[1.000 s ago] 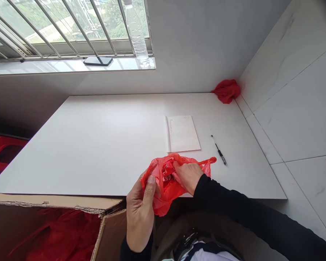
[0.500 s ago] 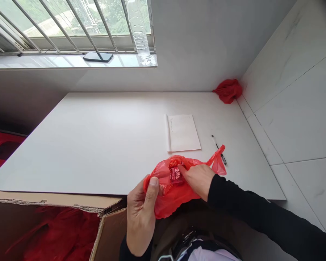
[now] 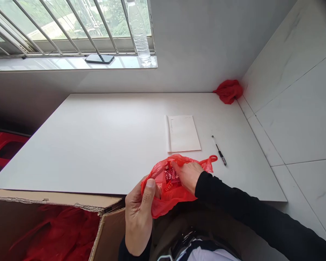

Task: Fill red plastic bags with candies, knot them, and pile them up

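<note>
A thin red plastic bag is held near the table's front edge, its mouth facing up at me. My left hand is closed on the bag's left rim, thumb on top. Inside lies a dark red printed packet with white markings, and more red printed wrapping shows just below it. My right hand reaches into the bag from the right, one digit on the packet's upper right edge; its other fingers are hidden by the hand and the bag. A bag handle sticks out beyond the right wrist.
On the white table lie a paper pad, a pen and a crumpled red bag. A cardboard box with red bags stands front left. A phone and bottle are on the sill.
Both hands and the bag have shifted slightly left. The packet inside has turned and moved a little left with my right hand. The bag's handle has dropped away from the pen.
</note>
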The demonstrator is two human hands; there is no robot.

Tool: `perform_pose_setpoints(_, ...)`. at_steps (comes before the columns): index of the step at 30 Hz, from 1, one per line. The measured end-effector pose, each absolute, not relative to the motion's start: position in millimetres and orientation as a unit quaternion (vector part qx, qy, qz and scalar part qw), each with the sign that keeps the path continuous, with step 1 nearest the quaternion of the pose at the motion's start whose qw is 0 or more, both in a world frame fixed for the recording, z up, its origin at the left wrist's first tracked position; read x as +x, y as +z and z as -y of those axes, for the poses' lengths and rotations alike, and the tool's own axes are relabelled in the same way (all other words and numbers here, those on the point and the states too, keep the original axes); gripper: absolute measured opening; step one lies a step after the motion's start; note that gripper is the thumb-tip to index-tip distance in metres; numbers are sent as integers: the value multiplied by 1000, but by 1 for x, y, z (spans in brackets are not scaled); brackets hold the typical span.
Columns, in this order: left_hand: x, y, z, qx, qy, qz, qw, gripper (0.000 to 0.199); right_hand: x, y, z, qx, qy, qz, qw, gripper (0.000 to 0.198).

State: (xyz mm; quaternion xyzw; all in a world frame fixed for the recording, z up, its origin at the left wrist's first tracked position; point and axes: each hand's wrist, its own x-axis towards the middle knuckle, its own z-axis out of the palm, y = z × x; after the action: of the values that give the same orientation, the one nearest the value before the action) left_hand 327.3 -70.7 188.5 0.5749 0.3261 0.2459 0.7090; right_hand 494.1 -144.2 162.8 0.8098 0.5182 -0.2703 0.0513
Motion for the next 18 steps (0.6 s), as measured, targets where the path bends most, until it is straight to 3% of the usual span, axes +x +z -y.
perform_pose_setpoints(10, 326, 181, 69, 571, 271, -336, 698, 26, 485, 158, 152, 759, -282, -586, 8, 57)
perform_pose_setpoints(18, 311, 176, 80, 542, 271, -341, 718, 37, 474, 171, 177, 754, -320, -572, 36, 56)
